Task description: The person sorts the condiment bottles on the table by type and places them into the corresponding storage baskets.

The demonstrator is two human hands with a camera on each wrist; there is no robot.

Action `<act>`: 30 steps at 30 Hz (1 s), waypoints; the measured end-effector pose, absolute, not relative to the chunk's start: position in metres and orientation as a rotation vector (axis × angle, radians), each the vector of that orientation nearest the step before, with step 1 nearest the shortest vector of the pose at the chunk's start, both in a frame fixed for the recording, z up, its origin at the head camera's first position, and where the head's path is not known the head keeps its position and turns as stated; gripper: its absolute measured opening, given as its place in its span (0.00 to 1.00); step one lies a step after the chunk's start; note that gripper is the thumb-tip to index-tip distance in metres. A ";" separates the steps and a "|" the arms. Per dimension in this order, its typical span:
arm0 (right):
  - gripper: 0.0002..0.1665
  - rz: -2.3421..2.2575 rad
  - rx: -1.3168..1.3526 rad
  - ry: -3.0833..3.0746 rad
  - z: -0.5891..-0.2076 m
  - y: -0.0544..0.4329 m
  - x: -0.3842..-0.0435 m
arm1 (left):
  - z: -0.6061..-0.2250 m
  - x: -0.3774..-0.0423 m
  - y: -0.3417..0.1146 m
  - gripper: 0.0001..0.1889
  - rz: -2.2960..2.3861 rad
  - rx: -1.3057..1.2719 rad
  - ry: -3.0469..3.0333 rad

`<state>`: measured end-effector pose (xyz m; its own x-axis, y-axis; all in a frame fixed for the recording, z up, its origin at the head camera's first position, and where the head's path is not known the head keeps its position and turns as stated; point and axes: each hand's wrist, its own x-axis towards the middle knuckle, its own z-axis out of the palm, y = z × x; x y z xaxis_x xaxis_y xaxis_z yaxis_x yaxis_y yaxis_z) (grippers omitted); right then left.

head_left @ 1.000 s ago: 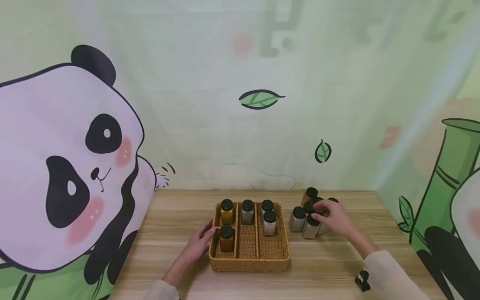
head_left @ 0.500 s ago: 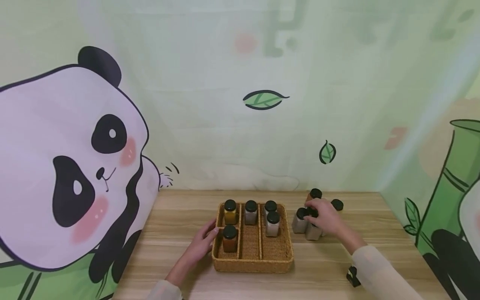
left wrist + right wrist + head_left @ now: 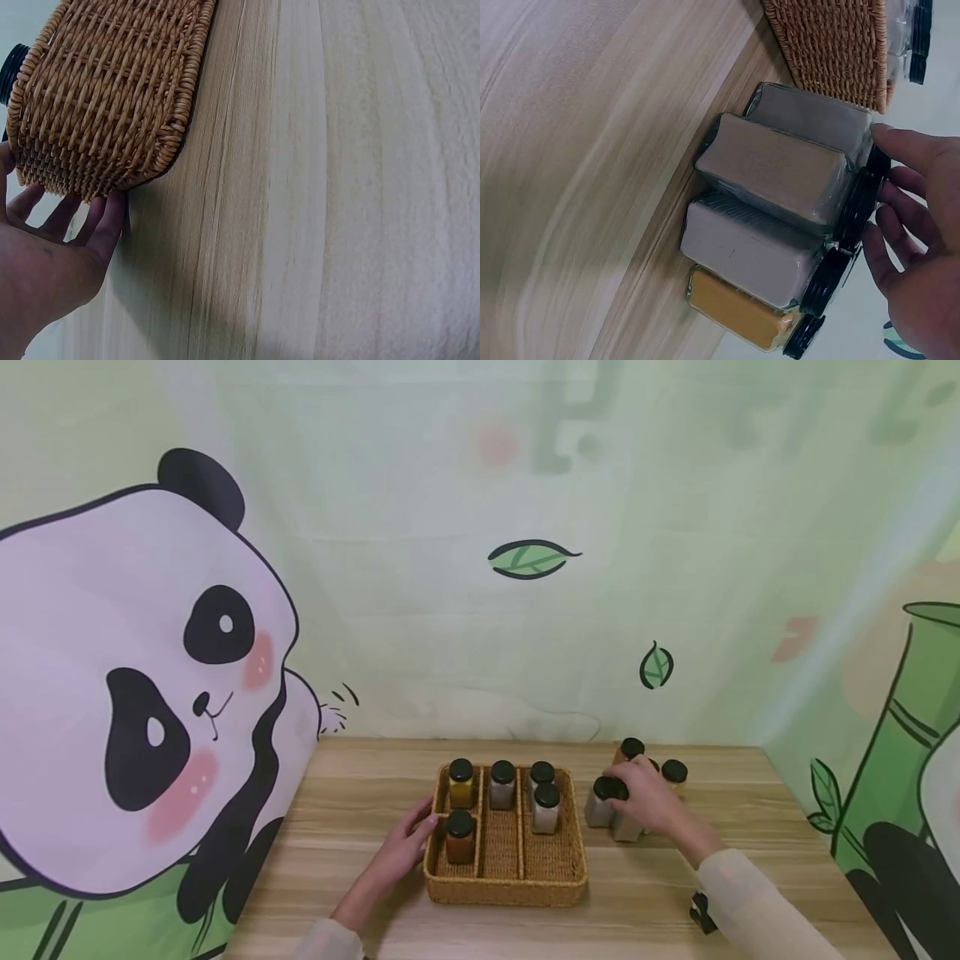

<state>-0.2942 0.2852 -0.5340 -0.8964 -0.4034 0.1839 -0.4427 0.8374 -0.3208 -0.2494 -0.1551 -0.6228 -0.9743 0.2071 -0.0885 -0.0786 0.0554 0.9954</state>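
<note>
A woven basket [image 3: 506,893] with dividers holds several black-lidded spice jars. My left hand [image 3: 405,842] rests against the basket's left side. In the left wrist view its spread fingers [image 3: 109,225] touch the outer wall, the thumb up at the rim. Right of the basket, my right hand [image 3: 648,797] pinches the black lid of a grey-filled spice jar [image 3: 806,116], the one closest to the basket. Beside it stand a brownish-grey jar [image 3: 772,169], another grey jar [image 3: 746,251] and a yellow jar [image 3: 739,307]. My right hand partly hides this group in the head view.
Behind the right hand stands a jar with reddish-brown contents [image 3: 628,750]. A small black object [image 3: 702,912] lies by the right sleeve. The wooden table [image 3: 360,777] ends at a cloth backdrop printed with pandas [image 3: 187,552] and leaves.
My right hand has moved left over the jars, from the rear of the group to the jar nearest the basket. The left hand stays at the basket; the head view has shifted slightly.
</note>
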 end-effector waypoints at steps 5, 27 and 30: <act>0.26 0.489 0.693 -2.873 -0.537 0.283 -0.294 | -0.623 -0.249 -0.156 0.31 2.016 0.134 2.125; 0.22 0.460 0.719 -2.855 -0.538 0.273 -0.283 | -0.624 -0.249 -0.156 0.33 2.006 0.143 2.125; 0.20 0.497 0.721 -2.867 -0.537 0.268 -0.283 | -0.625 -0.250 -0.156 0.32 2.015 0.124 2.124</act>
